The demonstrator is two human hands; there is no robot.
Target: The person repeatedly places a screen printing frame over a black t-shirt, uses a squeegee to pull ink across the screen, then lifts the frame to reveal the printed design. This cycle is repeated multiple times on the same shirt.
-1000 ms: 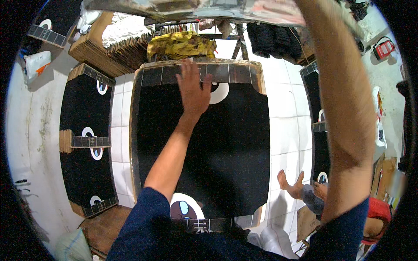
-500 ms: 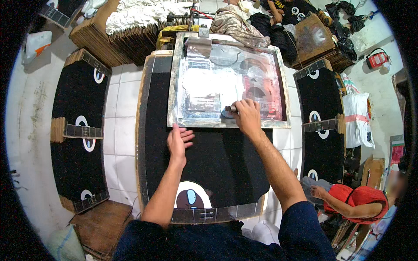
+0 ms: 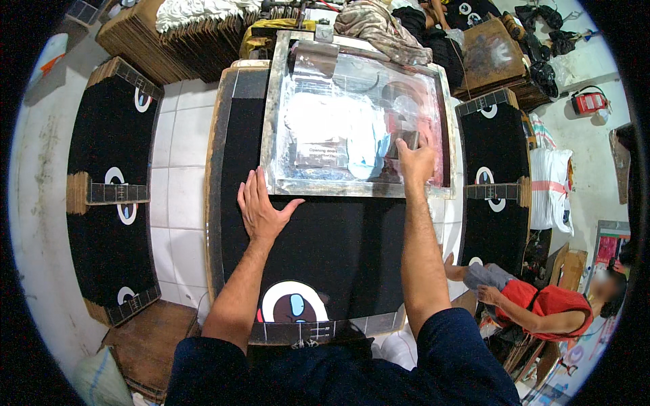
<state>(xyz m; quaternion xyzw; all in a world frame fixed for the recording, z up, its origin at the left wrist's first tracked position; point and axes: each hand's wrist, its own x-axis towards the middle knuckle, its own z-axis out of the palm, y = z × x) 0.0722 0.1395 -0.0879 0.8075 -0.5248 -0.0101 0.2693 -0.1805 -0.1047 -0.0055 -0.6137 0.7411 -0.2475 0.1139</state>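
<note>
A screen-printing frame [image 3: 352, 189] with a pale, glossy mesh lies over the far half of a black cloth panel [image 3: 345, 250] on a board. My right hand [image 3: 416, 162] is closed round a dark squeegee [image 3: 404, 140], which stands on the mesh in its right half, amid reddish ink. Fingers spread, my left hand [image 3: 263, 211] lies at the frame's near left corner, over the black cloth; whether it presses on the frame is hard to tell. A round eye print [image 3: 274, 298] in white, brown and blue shows at the cloth's near end.
Similar black panels with eye prints stand on boards at left [image 3: 101, 149] and right [image 3: 494, 227]. Stacked boards [image 3: 139, 51] and a crumpled patterned cloth [image 3: 382, 30] are beyond the frame. A co-worker in a red top [image 3: 552, 314] sits at right, below a fire extinguisher [image 3: 589, 101].
My right hand has shifted to the right and slightly away with the squeegee. My left hand has turned and moved left, its fingers now spread at the frame's corner.
</note>
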